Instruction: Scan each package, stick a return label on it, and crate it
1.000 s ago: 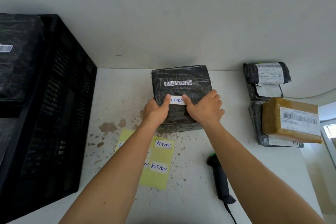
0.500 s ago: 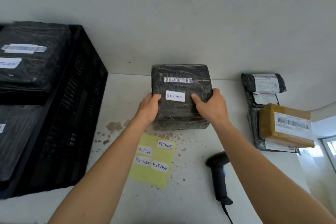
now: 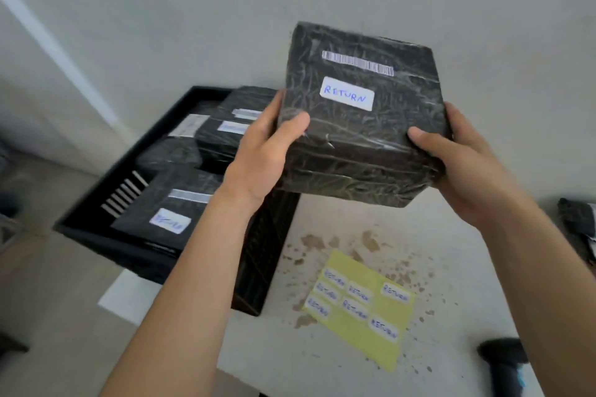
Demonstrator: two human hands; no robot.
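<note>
A black plastic-wrapped package [image 3: 361,138] is held up in the air above the table's left part. On its top face are a barcode strip [image 3: 358,63] and a white RETURN label [image 3: 347,98]. My left hand [image 3: 264,151] grips its left side, thumb on top. My right hand [image 3: 464,164] grips its right side the same way. The black crate [image 3: 96,229] stands to the left and below, with several wrapped packages inside, one showing a white label [image 3: 171,221].
A yellow backing sheet [image 3: 364,306] with several RETURN stickers lies on the stained white table [image 3: 322,364]. The black scanner [image 3: 503,361] sits at the lower right. Other parcels [image 3: 579,222] peek in at the right edge. A pale wall is behind.
Both hands went from pressing the label to gripping the package's sides, then lifted it off the table and carried it left toward the crate. The view swung left.
</note>
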